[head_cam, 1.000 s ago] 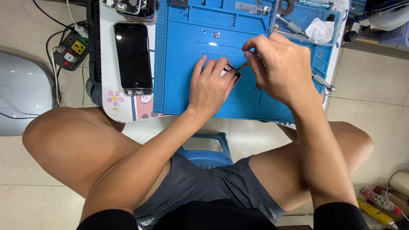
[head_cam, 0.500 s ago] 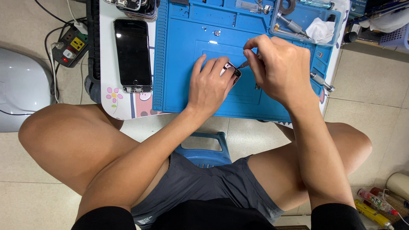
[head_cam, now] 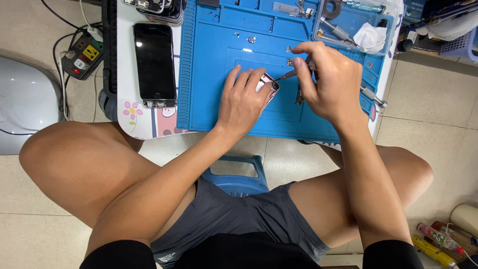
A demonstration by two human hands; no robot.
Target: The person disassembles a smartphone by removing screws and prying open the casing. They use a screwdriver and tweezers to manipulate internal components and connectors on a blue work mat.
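Head view: a phone (head_cam: 155,64) lies left of the blue mat (head_cam: 209,84). Mid-mat, the left hand (head_cam: 244,102) presses flat on a pink casing (head_cam: 269,85); the right hand (head_cam: 326,79) pinches a screwdriver (head_cam: 289,75), tip at its corner. Likely screw work, needing a steady tip.

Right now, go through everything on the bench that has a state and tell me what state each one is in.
left hand: flat, pressing down the pink phone housing
right hand: pinching a thin tool, tip at the housing
black phone: face up, screen dark
blue mat: flat on the table
power strip: plugs inserted
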